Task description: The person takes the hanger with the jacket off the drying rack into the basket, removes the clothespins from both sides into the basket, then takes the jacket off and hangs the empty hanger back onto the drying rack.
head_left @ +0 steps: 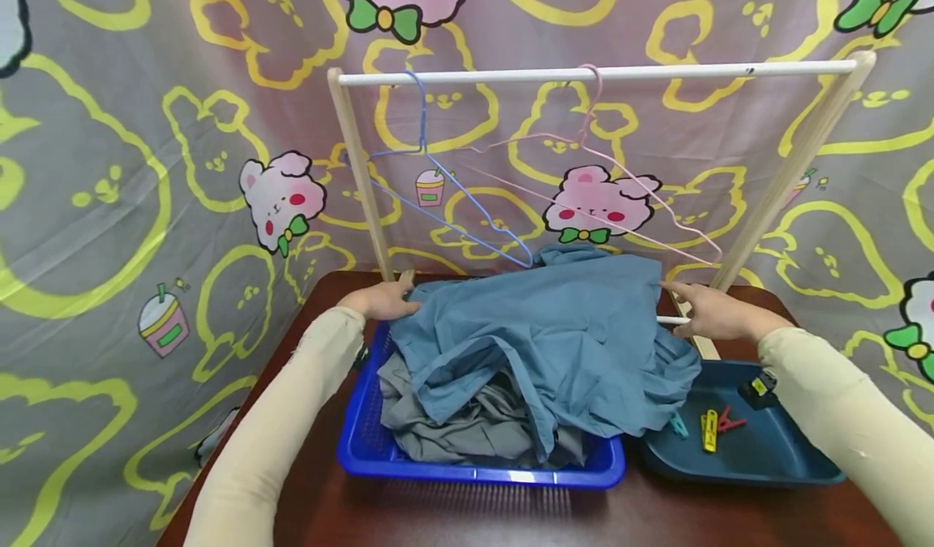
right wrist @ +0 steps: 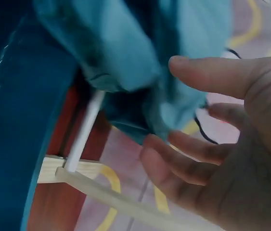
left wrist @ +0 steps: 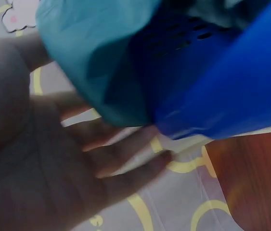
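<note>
A blue garment (head_left: 540, 328), its kind not clear from the folds, lies spread and rumpled over a blue plastic basket (head_left: 481, 473). Beneath it, grey fabric (head_left: 438, 421) shows inside the basket. At the garment's far left corner is my left hand (head_left: 383, 300); in the left wrist view its fingers (left wrist: 125, 149) stretch out beside the blue cloth (left wrist: 96, 57). My right hand (head_left: 718, 312) is by the garment's right edge. In the right wrist view, the thumb and fingers (right wrist: 174, 168) are apart and relaxed, next to the cloth; contact is hard to tell.
A blue hanger (head_left: 467, 194) and a pink hanger (head_left: 635, 174) hang from the white bar (head_left: 657, 72) of a wooden-sided rack behind the basket. To the right, a dark blue tray (head_left: 773, 450) holds a yellow clip (head_left: 709, 431), a red clip (head_left: 730, 421) and a teal clip (head_left: 679, 425).
</note>
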Tool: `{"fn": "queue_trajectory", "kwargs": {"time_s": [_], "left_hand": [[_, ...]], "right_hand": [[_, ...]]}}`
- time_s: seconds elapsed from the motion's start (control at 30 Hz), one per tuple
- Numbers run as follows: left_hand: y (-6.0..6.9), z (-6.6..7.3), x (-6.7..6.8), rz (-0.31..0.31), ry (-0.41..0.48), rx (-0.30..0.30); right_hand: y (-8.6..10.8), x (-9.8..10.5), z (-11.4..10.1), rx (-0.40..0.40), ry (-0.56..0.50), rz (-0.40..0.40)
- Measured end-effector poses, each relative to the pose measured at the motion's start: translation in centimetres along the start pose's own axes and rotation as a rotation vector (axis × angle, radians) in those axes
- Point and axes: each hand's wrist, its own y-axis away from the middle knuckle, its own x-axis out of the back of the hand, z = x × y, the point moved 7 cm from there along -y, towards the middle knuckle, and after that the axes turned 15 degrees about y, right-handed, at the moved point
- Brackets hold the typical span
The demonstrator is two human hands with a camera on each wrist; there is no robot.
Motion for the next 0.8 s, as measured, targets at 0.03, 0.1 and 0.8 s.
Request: {"fn": "queue_trajectory", "kwargs": {"time_s": [0.03, 0.1, 0.8], "left_hand": [[0.0, 0.1, -0.1, 0.014, -0.008, -0.013], [0.0, 0.4, -0.1, 0.058, -0.026, -0.045], [-2.9, 4.0, -2.9, 0.196, -0.541, 0.011]], "right_hand": [[-0.4, -0.3, -0.3, 0.007, 0.025, -0.004], [-1.2, -0.7, -0.8, 0.011, 0.086, -0.009], [-4.8, 2.2, -6.9, 0.131, 0.291, 0.274]]}}
